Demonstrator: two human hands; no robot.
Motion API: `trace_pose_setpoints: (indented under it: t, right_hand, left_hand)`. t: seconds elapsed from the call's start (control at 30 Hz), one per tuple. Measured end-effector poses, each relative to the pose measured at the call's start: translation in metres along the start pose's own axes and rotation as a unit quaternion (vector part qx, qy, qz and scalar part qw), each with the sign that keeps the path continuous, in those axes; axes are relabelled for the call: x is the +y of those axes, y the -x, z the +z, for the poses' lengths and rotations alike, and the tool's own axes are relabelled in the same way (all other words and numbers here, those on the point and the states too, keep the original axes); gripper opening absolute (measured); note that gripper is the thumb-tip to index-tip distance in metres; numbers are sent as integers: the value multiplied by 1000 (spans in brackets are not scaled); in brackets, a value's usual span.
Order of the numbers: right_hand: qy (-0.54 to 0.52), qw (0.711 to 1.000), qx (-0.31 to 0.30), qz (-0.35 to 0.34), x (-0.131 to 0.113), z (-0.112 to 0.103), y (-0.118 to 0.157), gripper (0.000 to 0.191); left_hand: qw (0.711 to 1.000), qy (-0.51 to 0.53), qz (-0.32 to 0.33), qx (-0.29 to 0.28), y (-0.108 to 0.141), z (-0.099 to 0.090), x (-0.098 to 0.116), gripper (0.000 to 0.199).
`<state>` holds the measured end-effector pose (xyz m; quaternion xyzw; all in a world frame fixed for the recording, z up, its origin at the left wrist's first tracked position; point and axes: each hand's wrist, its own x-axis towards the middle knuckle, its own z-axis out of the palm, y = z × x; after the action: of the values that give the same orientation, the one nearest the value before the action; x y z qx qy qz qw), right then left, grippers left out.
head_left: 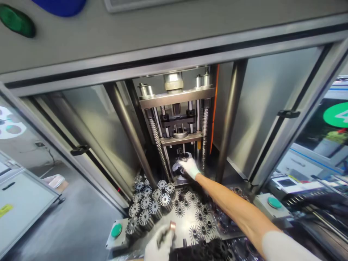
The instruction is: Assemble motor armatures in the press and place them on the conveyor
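Note:
My left hand (160, 243), in a white glove, is at the bottom of the view above the metal table. It is closed, with a short copper-coloured cylinder (172, 226) pinched at the fingertips. My right hand (190, 167), also gloved, reaches into the lower part of a press (179, 139). Its fingers curl at a dark round part (184, 157) beneath the press plates; what exactly they grip is too small to make out. Slotted metal cores (155, 207) stand grouped left of centre. Dark star-shaped pieces with short tubes (200, 216) lie to their right.
Green buttons sit on boxes at the left (116, 230) and right (274, 202). Round steel columns (130, 134) and the enclosure frame (89, 166) flank the press. More dark parts (214, 248) crowd the front edge. Clear plastic trays (227, 221) lie under my right forearm.

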<state>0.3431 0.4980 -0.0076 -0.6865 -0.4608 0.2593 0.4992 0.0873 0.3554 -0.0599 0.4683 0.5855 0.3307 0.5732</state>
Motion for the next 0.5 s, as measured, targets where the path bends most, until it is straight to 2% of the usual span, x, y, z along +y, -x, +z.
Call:
trace_pose_setpoints:
  t: [0.1, 0.17, 0.23, 0.33, 0.4, 0.43, 0.5]
  right_hand:
    - [21, 999, -33, 1, -1, -26, 33, 44]
    - [67, 994, -85, 4, 11, -61, 77, 47]
    - [141, 982, -121, 38, 33, -110, 130, 53]
    - [263, 952, -94, 126, 69, -198, 200, 59]
    - [336, 923, -41, 183, 86, -260, 229, 54]
    - [368, 906, -12, 209, 93, -290, 237, 50]
    - [423, 867, 42, 258, 104, -345, 241, 48]
  left_hand:
    - [982, -91, 165, 0, -41, 28, 35, 34]
    - [942, -180, 281, 23, -71, 56, 57, 25]
    - [887, -297, 351, 29, -98, 83, 75, 25]
    - [777, -492, 393, 3, -133, 114, 87, 33]
    - [711, -573, 405, -45, -158, 130, 85, 36]
    - [702, -591, 392, -65, -171, 139, 82, 39]
    - [723, -594, 343, -80, -196, 155, 76, 45]
